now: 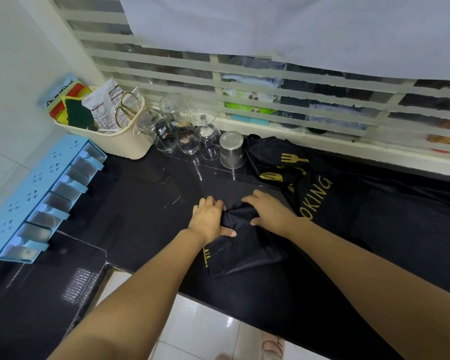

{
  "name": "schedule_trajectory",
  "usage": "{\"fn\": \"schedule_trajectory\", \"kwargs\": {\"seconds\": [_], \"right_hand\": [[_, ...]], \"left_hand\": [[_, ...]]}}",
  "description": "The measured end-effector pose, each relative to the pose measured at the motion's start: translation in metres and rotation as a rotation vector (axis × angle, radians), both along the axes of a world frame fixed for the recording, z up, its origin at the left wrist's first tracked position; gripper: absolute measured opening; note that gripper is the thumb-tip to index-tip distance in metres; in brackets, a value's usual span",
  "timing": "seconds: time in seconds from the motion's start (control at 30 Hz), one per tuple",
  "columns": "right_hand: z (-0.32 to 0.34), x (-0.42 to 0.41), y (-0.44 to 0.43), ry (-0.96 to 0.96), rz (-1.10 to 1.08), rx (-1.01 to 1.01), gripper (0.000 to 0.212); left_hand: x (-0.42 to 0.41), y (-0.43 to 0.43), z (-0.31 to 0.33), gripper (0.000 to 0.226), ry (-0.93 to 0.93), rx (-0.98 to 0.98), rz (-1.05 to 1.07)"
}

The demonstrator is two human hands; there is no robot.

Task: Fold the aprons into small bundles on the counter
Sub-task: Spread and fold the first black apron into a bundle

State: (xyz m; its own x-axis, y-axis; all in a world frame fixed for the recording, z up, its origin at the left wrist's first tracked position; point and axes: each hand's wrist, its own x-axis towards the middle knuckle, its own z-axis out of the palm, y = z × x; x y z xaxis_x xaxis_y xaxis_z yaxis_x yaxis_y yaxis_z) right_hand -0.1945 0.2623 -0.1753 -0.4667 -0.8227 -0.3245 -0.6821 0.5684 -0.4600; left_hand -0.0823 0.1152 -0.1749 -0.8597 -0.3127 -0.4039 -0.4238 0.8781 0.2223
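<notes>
**A:** Two aprons on the desk (130, 203), right? Which one is being worked on?

**B:** The half-folded apron (244, 245), black with a bit of gold print. It lies under and between both hands and runs from them toward the person's body. The second apron (309, 183) is spread loose just beyond and to the right of the right hand (268, 214), gold lettering face up.

**A:** And the hands?

**B:** Both are grasping cloth. The left hand (209, 219) has its fingers curled over the bunched far end, with the thumb laid across the fabric. The right hand is tucked into the same bunch from the other side. (The fingertips are black on black, so I can't tell how deep the grip goes.)

**A:** So which step is this?

**B:** I'd judge it as mid-fold on the half-folded apron. It's narrowed to a panel but isn't a small bundle yet.

**A:** What does the next move call for?

**B:** Probably drawing the gathered end back toward the body, over the flat part, then pressing it down. It may take one more fold after that. Both hands should travel together so the smooth-looking cloth doesn't fan open. The steel cup (232, 149) sits well beyond the hands and shouldn't be in the way. The second apron hasn't been folded yet.
</notes>
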Motion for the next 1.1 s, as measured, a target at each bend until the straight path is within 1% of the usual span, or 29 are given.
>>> {"fn": "schedule_trajectory", "kwargs": {"seconds": [0.1, 0.17, 0.2, 0.27, 0.33, 0.4, 0.47, 0.57, 0.6, 0.7, 0.73, 0.77, 0.83, 0.87, 0.9, 1.0, 1.03, 1.1], "right_hand": [[0.002, -0.003, 0.002, -0.062, 0.012, -0.025, 0.040], [0.006, -0.005, 0.003, -0.061, 0.036, -0.064, 0.030], [0.008, -0.005, 0.004, -0.060, 0.031, -0.093, 0.031], [0.010, -0.004, 0.007, -0.082, 0.009, -0.141, 0.039], [0.010, -0.003, 0.009, -0.078, 0.036, -0.118, 0.042], [0.007, -0.002, 0.011, -0.053, 0.063, -0.044, 0.037], [0.003, 0.000, 0.011, -0.058, 0.039, -0.029, 0.031], [-0.001, -0.001, 0.008, -0.115, -0.027, -0.036, 0.035], [0.000, -0.002, 0.007, -0.132, -0.049, -0.021, 0.036], [-0.002, -0.011, 0.006, -0.212, -0.162, -0.031, 0.021], [-0.003, -0.012, 0.007, -0.234, -0.195, -0.037, 0.021], [-0.003, -0.013, 0.008, -0.258, -0.224, -0.041, 0.026], [-0.003, -0.013, 0.008, -0.311, -0.303, -0.053, 0.048], [-0.003, -0.012, 0.008, -0.306, -0.329, -0.052, 0.056], [-0.004, -0.011, 0.007, -0.270, -0.327, -0.042, 0.058], [-0.001, -0.009, 0.005, -0.073, -0.194, 0.029, 0.040], [0.003, -0.009, 0.005, -0.038, -0.148, 0.038, 0.038], [0.015, -0.011, 0.006, -0.073, -0.046, 0.024, 0.039]], "left_hand": [[-0.002, -0.001, 0.001, 0.074, -0.044, 0.022, -0.005], [-0.002, -0.001, 0.002, 0.073, -0.060, 0.053, 0.008], [-0.003, -0.001, 0.002, 0.073, -0.062, 0.062, 0.014], [-0.002, 0.000, 0.003, 0.074, -0.053, 0.071, 0.026], [0.000, 0.001, 0.003, 0.074, -0.033, 0.079, 0.033], [0.001, 0.001, 0.001, 0.072, -0.010, 0.081, 0.039], [0.002, 0.002, -0.001, 0.071, 0.007, 0.078, 0.039], [0.003, 0.002, -0.003, 0.068, 0.033, 0.082, 0.031], [0.003, 0.002, -0.004, 0.066, 0.045, 0.084, 0.022], [0.002, 0.004, -0.004, 0.053, 0.103, 0.082, -0.001], [0.001, 0.005, -0.004, 0.049, 0.121, 0.085, -0.003], [0.000, 0.005, -0.004, 0.046, 0.132, 0.086, -0.003], [-0.001, 0.007, -0.003, 0.042, 0.141, 0.087, -0.001], [-0.001, 0.008, -0.002, 0.040, 0.146, 0.091, -0.002], [-0.002, 0.008, 0.000, 0.038, 0.155, 0.104, -0.007], [-0.002, 0.011, 0.009, 0.028, 0.210, 0.169, -0.025], [-0.003, 0.012, 0.014, 0.027, 0.231, 0.166, -0.036], [-0.004, 0.010, 0.026, 0.028, 0.289, 0.128, -0.077]]}}
